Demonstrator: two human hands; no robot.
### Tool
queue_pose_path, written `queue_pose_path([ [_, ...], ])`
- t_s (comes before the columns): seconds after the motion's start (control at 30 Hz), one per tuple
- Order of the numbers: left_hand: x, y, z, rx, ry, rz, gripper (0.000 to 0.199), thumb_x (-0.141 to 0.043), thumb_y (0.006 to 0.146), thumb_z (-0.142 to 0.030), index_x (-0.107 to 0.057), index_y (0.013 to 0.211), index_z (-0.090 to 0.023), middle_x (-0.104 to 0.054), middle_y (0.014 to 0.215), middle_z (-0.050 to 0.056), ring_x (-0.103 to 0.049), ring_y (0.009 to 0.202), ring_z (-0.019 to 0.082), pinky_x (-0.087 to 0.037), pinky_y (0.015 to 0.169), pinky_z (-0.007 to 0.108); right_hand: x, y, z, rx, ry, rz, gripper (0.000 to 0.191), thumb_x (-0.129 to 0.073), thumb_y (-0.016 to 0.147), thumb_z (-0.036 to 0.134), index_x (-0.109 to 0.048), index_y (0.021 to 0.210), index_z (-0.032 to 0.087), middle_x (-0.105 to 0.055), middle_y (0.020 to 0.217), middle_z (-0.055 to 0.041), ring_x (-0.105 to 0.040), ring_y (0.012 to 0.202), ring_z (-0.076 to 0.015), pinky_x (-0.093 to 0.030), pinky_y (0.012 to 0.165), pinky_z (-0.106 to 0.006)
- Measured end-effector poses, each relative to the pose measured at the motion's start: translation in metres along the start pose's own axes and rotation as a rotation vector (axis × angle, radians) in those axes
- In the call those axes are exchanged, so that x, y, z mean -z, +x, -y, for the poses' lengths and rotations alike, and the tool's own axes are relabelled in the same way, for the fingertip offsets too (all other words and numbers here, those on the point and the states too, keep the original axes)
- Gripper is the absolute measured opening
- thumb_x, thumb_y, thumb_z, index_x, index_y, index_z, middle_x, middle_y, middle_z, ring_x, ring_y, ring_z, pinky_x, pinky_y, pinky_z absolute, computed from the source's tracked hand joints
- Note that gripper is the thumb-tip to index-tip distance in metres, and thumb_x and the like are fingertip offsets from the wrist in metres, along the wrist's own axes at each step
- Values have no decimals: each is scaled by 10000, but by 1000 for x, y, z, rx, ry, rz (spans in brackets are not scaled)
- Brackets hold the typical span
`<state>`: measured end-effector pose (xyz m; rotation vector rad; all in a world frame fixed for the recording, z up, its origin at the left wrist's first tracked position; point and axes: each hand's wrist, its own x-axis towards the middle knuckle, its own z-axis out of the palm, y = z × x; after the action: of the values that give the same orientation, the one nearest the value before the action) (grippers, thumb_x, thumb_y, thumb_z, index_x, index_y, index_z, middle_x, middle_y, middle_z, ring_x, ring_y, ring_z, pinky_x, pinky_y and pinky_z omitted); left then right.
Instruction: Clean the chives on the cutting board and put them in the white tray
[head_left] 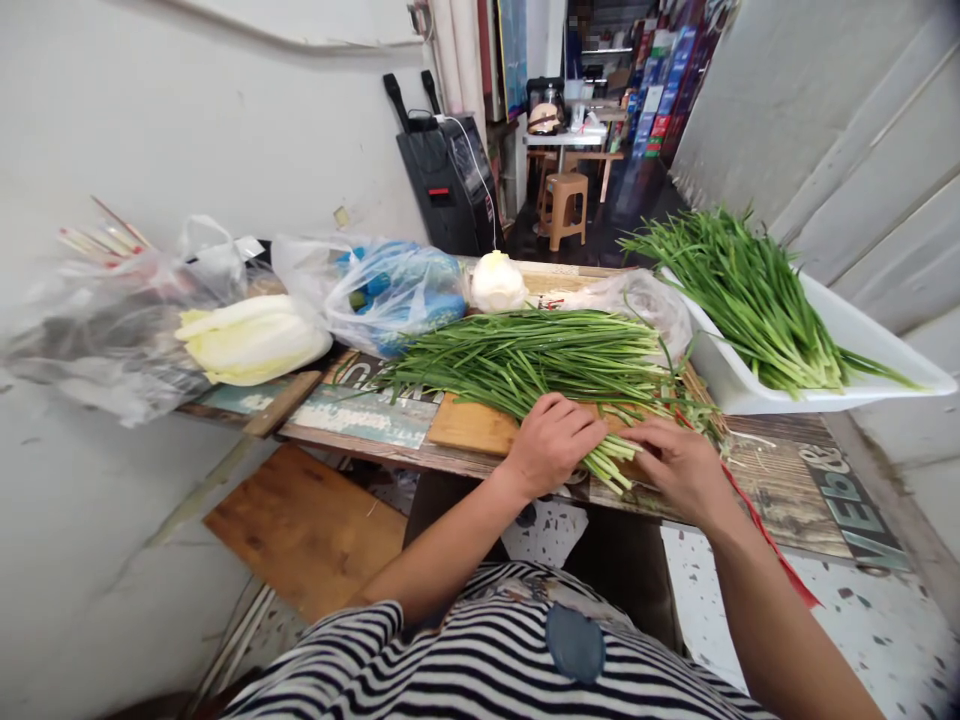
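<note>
Head view: Fingers (pixel 576 420) of the left hand (pixel 553 445) are curled closed around a bundle of green stems (pixel 611 462); the bundle lies at the middle of the table's near edge, cut ends toward the right hand (pixel 679 465). The right hand's thumb and fingers are bent close together beside those ends; whether they grip a stem cannot be told.

The table (pixel 784 475) has a wood-grain surface with printed lettering. A flat wooden board (pixel 469 425) lies along its near edge, partly under a pile of long, thin, glossy leaves (pixel 540 345). At the right end, a smooth white tray (pixel 712 375) carries more leaves. Near the left end lies a pale, oblong cabbage (pixel 255 338), beside a crinkled translucent bag (pixel 405 290) with blue contents.

Beyond the far edge stands a brown stool (pixel 564 210); the floor (pixel 712 575) below the near edge is speckled.
</note>
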<state>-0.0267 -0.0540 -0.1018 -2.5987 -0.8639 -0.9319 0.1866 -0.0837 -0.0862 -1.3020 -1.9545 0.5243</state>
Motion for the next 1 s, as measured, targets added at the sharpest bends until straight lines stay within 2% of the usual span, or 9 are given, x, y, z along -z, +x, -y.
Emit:
queue_pose_path([
  [0.13, -1, -2, 0, -35, -10, -89, 316, -360, 1025, -276, -656, 1082, -181, -712, 993, 59, -572, 934, 158, -379, 902, 342, 2, -1, 3, -369, 370, 42, 291, -715, 751, 461, -779, 797, 181, -694, 687, -40, -580, 595, -157, -473, 557, -290],
  [0.2, -2, -2, -1, -37, -5, -104, 306, -369, 1024, -262, -658, 1076, -177, -718, 994, 57, -581, 937, 156, -378, 896, 339, -2, 1, 5, -488, 526, -36, 355, -800, 655, 504, -759, 759, 167, -600, 550, -1, -465, 489, -111, -374, 462, -253],
  [0.3, -3, -1, -1, -20, 4, -141, 296, -379, 1020, -253, -662, 1057, -175, -722, 984, 56, -587, 923, 157, -380, 883, 340, -4, 6, 4, -570, 708, -211, 400, -854, 563, 518, -721, 712, 171, -507, 489, 39, -365, 442, -75, -270, 431, -233],
  [0.43, -2, -2, -1, -4, 5, -199, 326, -353, 1022, -263, -666, 1052, -175, -721, 980, 61, -591, 919, 162, -384, 881, 345, 7, 7, 3, -553, 454, -373, 384, -826, 601, 534, -713, 677, 175, -555, 539, 16, -419, 489, -91, -303, 468, -244],
  [0.57, -2, -2, -1, 0, 13, -181, 341, -340, 1022, -256, -668, 1067, -177, -718, 1000, 72, -589, 939, 167, -381, 885, 353, 17, 5, 10, -364, 170, -225, 338, -723, 736, 535, -737, 705, 198, -665, 678, -26, -568, 629, -161, -423, 570, -280],
  [0.67, -2, -2, -2, -7, 17, -187, 316, -367, 1018, -259, -670, 1049, -172, -717, 993, 66, -585, 939, 166, -383, 885, 347, 13, 5, 16, -174, 127, -99, 251, -698, 783, 473, -761, 790, 230, -725, 839, -47, -641, 775, -197, -494, 719, -323],
  [0.73, -2, -2, -2, -6, 28, -168, 301, -382, 1015, -257, -669, 1047, -173, -716, 993, 61, -585, 947, 166, -383, 890, 344, 7, 6, 17, -132, 133, -89, 231, -689, 802, 447, -746, 758, 227, -721, 825, -52, -641, 780, -198, -497, 747, -337],
  [0.87, -4, -4, -1, 4, 37, -108, 304, -376, 1015, -261, -660, 1086, -176, -709, 1018, 71, -586, 973, 173, -382, 888, 354, -10, 3, 12, -235, 272, -219, 235, -716, 779, 438, -722, 740, 207, -687, 763, -40, -597, 701, -172, -467, 653, -311],
  [1.0, -5, -3, -2, 7, 47, -118, 292, -383, 1018, -265, -658, 1071, -184, -715, 1012, 60, -589, 956, 162, -390, 878, 343, -28, -1, 11, -424, 621, -385, 262, -784, 712, 446, -703, 748, 199, -608, 655, 11, -479, 534, -105, -383, 501, -256],
])
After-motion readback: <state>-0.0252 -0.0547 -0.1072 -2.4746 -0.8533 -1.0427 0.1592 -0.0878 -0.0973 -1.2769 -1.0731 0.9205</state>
